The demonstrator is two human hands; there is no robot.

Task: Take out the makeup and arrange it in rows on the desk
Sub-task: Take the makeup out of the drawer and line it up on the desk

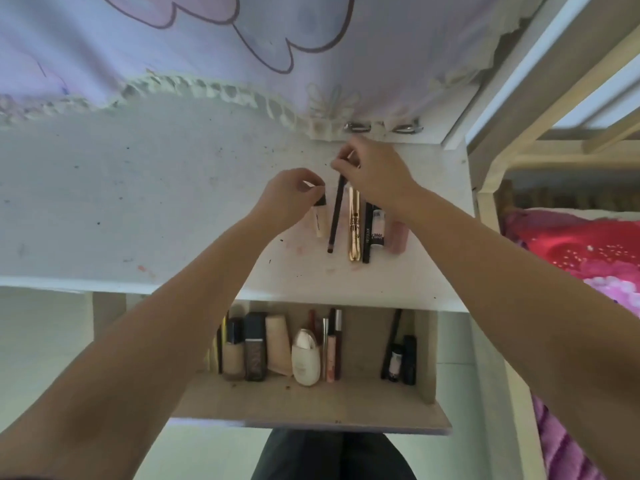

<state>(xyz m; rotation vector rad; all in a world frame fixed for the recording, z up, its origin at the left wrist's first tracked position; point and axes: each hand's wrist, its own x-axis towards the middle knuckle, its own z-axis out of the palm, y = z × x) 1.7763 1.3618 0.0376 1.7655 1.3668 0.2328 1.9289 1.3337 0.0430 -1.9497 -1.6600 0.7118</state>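
A: Nearest us is the open drawer [311,400], and it looks far from emptied. What's in it?

B: I count roughly a dozen pieces standing along its back: two foundation bottles [232,355], a beige tube [278,344], a white egg-shaped bottle [305,358], a cluster of slim glosses and pencils [331,344], and at the right a pencil with two small dark items [401,358]. The thin ones overlap, so the count is loose.

A: And on the surface [138,202]?

B: Six pieces in one row. The left hand [291,194] pinches the black cap of a small pale tube [319,221]. The right hand [372,168] pinches the top end of a black pencil [336,216] just beside it, tilted, with its lower tip on the surface. Then a gold tube [354,230], a thin black stick [366,237], a black-and-white tube [378,226] and a pink item [398,237], partly behind the right wrist.

A: So about a third done?

B: I'd judge so: first row forming, most of the makeup not yet taken out.
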